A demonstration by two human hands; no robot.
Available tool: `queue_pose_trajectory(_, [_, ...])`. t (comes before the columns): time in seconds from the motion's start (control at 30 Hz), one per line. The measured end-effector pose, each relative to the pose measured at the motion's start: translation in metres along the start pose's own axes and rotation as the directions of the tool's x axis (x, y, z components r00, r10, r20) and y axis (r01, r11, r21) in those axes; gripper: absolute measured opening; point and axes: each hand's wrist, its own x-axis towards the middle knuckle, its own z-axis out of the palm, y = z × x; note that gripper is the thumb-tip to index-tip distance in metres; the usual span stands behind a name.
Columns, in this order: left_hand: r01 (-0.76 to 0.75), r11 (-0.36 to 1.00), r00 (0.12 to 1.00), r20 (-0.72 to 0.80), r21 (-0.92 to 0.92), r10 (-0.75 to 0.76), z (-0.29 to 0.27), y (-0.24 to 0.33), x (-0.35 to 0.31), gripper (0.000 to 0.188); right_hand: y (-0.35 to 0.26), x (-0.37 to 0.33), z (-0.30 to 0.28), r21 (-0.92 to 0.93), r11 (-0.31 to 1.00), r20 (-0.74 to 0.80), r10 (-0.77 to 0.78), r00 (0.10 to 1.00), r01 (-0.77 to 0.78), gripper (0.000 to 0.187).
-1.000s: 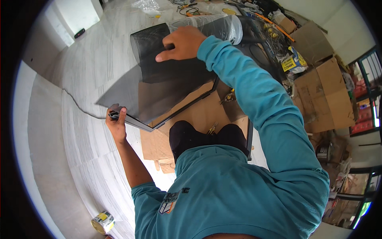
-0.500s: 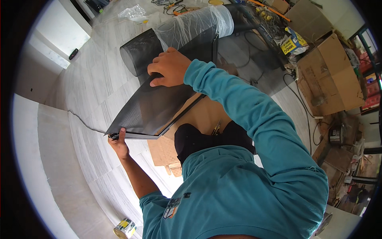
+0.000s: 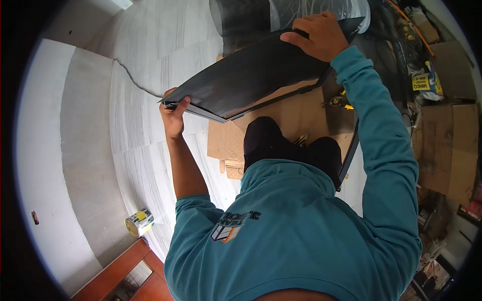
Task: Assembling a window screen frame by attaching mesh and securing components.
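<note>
A dark window-screen frame (image 3: 271, 104) is held tilted in front of my knees, with black mesh (image 3: 246, 75) over it. My left hand (image 3: 174, 116) grips the frame's left corner, thumb on top and the other fingers partly hidden behind it. Farther up and to the right, my right hand (image 3: 321, 36) is closed over the mesh's upper edge, thumb pointing left. The mesh bows between the two hands. Under the frame lies flat brown cardboard (image 3: 226, 143). A small tool (image 3: 301, 139) rests on it between my knees.
A plastic-wrapped mesh roll (image 3: 286, 14) lies beyond the frame. A yellow-and-black tool (image 3: 346, 102) sits right of it. Cardboard boxes (image 3: 444, 143) and a yellow bag (image 3: 427, 83) crowd the right side. At left are a can (image 3: 139, 223) and a grey cord (image 3: 131, 78).
My right hand has moved right and away from me along the mesh edge. The view has shifted, and the mesh now looks flatter and stretched wider. My left hand keeps its corner.
</note>
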Motion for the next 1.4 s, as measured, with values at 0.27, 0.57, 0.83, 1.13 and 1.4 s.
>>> queue_pose_trajectory(0.27, [-0.02, 1.0, 1.0, -0.019, -0.005, 0.02, 0.005, 0.004, -0.002, 0.025, 0.011, 0.008, 0.009, 0.071, 0.996, 0.068, -0.059, 0.996, 0.054, 0.065])
queue_pose_trajectory(0.57, [-0.034, 0.999, 0.999, -0.01, -0.038, 0.034, -0.005, -0.003, 0.001, 0.036, 0.015, 0.012, 0.031, 0.128, 0.989, 0.225, -0.095, 0.97, 0.067, 0.069])
queue_pose_trajectory(0.83, [-0.057, 0.998, 0.998, -0.038, 0.022, 0.058, -0.007, -0.008, -0.002, 0.045, 0.012, 0.006, 0.041, 0.17, 0.985, 0.306, -0.058, 0.95, 0.006, 0.073])
queue_pose_trajectory(1.13, [-0.021, 0.999, 0.999, -0.043, -0.037, 0.019, 0.003, -0.001, 0.001, 0.043, 0.009, -0.007, 0.045, 0.139, 0.99, 0.32, -0.043, 0.946, -0.002, 0.071])
queue_pose_trajectory(1.4, [-0.019, 0.999, 1.0, -0.019, -0.048, 0.018, 0.006, 0.007, 0.002, 0.039, 0.003, -0.014, 0.037, 0.09, 0.996, 0.291, -0.026, 0.956, -0.001, 0.071])
